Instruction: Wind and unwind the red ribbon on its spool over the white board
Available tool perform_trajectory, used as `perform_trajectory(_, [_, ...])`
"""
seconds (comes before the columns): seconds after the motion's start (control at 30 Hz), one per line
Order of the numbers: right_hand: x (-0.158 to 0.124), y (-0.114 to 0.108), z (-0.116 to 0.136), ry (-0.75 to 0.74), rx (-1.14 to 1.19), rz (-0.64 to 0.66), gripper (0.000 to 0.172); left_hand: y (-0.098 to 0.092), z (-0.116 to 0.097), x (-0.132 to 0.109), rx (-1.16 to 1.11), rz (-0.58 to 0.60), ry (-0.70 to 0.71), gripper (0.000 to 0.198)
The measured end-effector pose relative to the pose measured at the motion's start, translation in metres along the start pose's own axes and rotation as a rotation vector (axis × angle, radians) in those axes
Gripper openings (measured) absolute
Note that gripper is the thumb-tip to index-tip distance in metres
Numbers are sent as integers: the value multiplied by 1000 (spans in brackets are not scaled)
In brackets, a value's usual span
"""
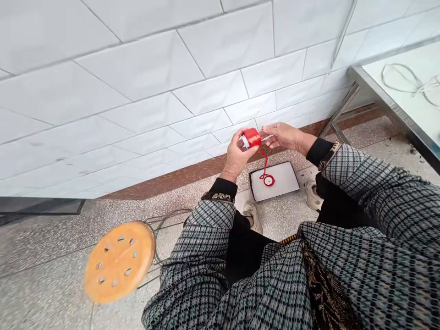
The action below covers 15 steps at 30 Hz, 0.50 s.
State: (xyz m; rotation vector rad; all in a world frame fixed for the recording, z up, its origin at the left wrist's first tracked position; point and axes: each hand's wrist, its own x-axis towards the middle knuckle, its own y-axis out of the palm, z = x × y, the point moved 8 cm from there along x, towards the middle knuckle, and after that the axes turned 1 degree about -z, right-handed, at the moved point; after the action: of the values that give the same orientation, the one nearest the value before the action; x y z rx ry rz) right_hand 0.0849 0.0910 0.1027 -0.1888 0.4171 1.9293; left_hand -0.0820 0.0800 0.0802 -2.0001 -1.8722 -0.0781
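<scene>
My left hand point(237, 156) is wrapped round a spool of red ribbon point(252, 137) with a white rim, held up in front of the wall. Just right of the spool is my right hand point(282, 136), its fingers loosely bent and somewhat apart; whether the fingertips touch the ribbon I cannot tell. A red strand point(266, 161) hangs from the spool to a small red coil with a white centre point(269, 180). That coil lies on a white, dark-edged tray or lid point(287, 183) on the floor between my feet.
A round orange stool point(120, 261) with holes in its seat stands at lower left, on thin metal legs. White tiled wall point(227, 46) rises ahead. At right is a metal-framed table point(412, 91) with a pale cable point(402, 78) on top.
</scene>
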Motion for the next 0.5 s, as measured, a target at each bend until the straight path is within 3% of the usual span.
perform_trajectory(0.1, [-7,10,4,17,21,5,33,2,-19,6,147,9,43,71])
perform_trajectory(0.23, [5,3,4,33,97,14,35,9,-34,25,225,30,198,65])
perform_trajectory(0.33, [17,-9,5,40,106,0,40,23,-26,41,151,80,212,64])
perform_trajectory(0.5, [23,-33,26,-123,51,-147,34,53,3,59,-120,57,27,68])
